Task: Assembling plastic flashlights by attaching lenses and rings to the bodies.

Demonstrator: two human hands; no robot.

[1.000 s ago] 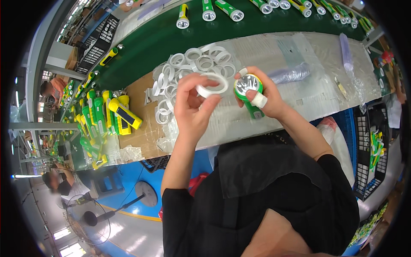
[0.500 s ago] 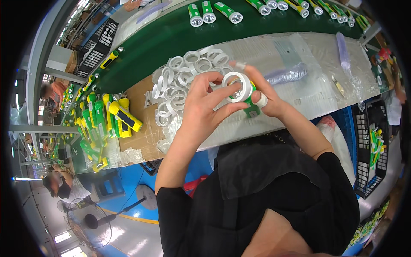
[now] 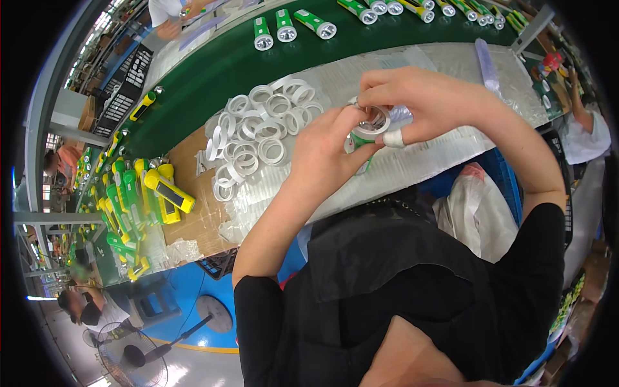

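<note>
Evidently both hands had come together at the head of one flashlight (image 3: 365, 166), held above the bench (image 3: 419, 161) just beside the loose white rings (image 3: 262, 129). The left hand (image 3: 325, 145) curved in from the left, thumb low and fingers high, its grip closed to about the breadth of the flashlight's head and seemingly bearing that flashlight. The right hand (image 3: 425, 100) arched over from the other side, its grip spread only as wide as the white ring (image 3: 374, 133) at the lens end, with fingers on the far edge and the wrapped thumb on the near one. The fingers covered much of the join, so it was hard to tell whether the ring sat flush around the head or merely rested against it.

By its look, the ring was light, thin-walled and fairly stiff, probably smooth plastic; it seemed best taken by its outer rim at two opposite points, with even pressure, since a one-sided pinch could tilt it or let it skid. The flashlight looked rigid and somewhat heavier, though easy for one hand. Its green body, just below the flared head, offered the surest hold. The shiny front looked the most delicate part, likely to smudge or scratch, so fingertips belonged on the rim rather than across it.
</note>
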